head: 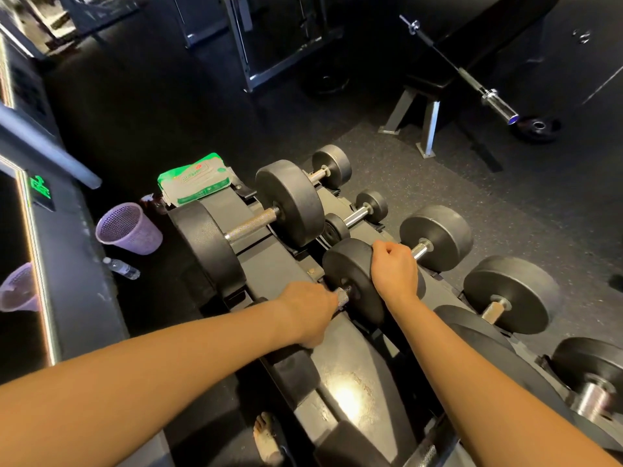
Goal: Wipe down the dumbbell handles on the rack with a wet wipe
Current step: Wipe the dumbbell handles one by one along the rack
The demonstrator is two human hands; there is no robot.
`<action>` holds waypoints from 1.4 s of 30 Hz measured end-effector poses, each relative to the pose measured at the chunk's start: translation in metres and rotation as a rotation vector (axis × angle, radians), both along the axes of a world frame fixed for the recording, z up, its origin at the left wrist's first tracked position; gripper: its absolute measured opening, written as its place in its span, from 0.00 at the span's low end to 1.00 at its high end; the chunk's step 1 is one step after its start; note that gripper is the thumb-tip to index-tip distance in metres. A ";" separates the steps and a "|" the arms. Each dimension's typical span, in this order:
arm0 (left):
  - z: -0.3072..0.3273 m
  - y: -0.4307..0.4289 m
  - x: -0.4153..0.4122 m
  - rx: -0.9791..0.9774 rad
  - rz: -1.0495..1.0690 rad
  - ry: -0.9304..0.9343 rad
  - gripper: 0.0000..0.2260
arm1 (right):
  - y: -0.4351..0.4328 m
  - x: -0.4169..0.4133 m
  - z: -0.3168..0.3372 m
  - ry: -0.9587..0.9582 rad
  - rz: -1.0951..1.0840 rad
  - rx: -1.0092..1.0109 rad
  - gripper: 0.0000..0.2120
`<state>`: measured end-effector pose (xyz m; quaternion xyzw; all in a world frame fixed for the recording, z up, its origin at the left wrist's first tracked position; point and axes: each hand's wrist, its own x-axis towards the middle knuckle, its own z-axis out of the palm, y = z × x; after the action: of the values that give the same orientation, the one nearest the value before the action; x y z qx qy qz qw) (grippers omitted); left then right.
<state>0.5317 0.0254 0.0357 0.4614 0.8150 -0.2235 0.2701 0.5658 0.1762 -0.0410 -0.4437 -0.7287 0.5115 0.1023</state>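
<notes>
While stretched over the rack [279,264], gripping two dumbbell handles, one per hand. Left hand [310,311] curled round a knurled handle [343,295] on the upper tier; right hand [394,267] fisted round a second handle [419,251] lower down. Cannot tell whether either fist holds a wipe. Beyond: one green wipes pack [195,180] on the rack's far end, one purple basket [128,227] and one water bottle [122,268] on the floor.

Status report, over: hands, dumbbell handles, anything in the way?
Left hand grips upper handle. Right hand grips lower handle. Wipe not visible; pack on rack end.
</notes>
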 end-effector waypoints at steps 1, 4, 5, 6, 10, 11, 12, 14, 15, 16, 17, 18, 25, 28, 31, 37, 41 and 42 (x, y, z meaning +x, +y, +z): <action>0.003 -0.002 0.000 -0.068 0.015 0.020 0.15 | 0.000 0.001 0.002 -0.003 0.005 0.007 0.18; 0.015 -0.005 -0.013 -0.028 0.167 0.013 0.14 | -0.005 0.013 0.015 0.048 0.127 0.247 0.14; 0.016 -0.008 -0.021 0.077 0.288 -0.042 0.12 | -0.008 0.021 0.024 0.102 0.187 0.427 0.09; 0.017 -0.011 -0.028 0.196 0.443 -0.146 0.09 | -0.014 0.030 0.032 0.169 0.246 0.577 0.05; 0.020 -0.022 -0.034 0.500 0.977 -0.603 0.04 | -0.058 0.062 0.049 0.150 0.560 0.323 0.05; 0.022 -0.022 -0.033 0.515 1.030 -0.648 0.06 | -0.067 0.064 0.047 0.137 0.571 0.164 0.08; 0.024 -0.022 -0.033 0.517 1.050 -0.691 0.08 | -0.072 0.065 0.044 0.153 0.519 0.057 0.09; 0.027 -0.023 -0.033 0.526 1.045 -0.747 0.08 | -0.072 0.062 0.031 0.130 0.372 0.002 0.04; 0.028 -0.027 -0.033 0.540 1.019 -0.706 0.07 | -0.070 0.061 0.025 0.067 0.335 0.016 0.06; 0.029 -0.032 -0.033 0.556 0.946 -0.581 0.06 | -0.068 0.060 0.018 -0.021 0.306 0.011 0.08; 0.028 -0.039 -0.033 0.572 0.840 -0.407 0.05 | -0.068 0.058 0.013 -0.093 0.259 -0.052 0.09; 0.023 -0.047 -0.032 0.587 0.748 -0.239 0.06 | -0.070 0.055 0.009 -0.144 0.193 -0.180 0.09; -0.001 -0.085 -0.021 0.814 0.742 -0.129 0.12 | -0.099 0.044 0.016 -0.267 0.073 -0.697 0.12; -0.006 -0.090 -0.013 0.880 0.634 0.008 0.10 | -0.122 0.054 0.024 -0.290 0.269 -0.699 0.13; -0.004 -0.097 -0.007 0.866 0.692 0.002 0.11 | -0.119 0.051 0.016 -0.284 0.172 -0.745 0.13; -0.001 -0.104 -0.010 0.810 0.752 -0.105 0.19 | -0.093 0.028 0.009 -0.123 -0.441 -0.820 0.14; -0.002 -0.109 -0.018 0.768 0.681 -0.159 0.20 | -0.106 0.037 0.014 -0.267 -0.144 -0.685 0.11; -0.002 -0.111 -0.022 0.757 0.650 -0.173 0.21 | -0.106 0.040 0.015 -0.304 -0.037 -0.611 0.11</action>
<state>0.5098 -0.0859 0.0341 0.2661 0.9151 0.2221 0.2060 0.6061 0.0705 -0.0258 -0.5382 -0.5404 0.6323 -0.1358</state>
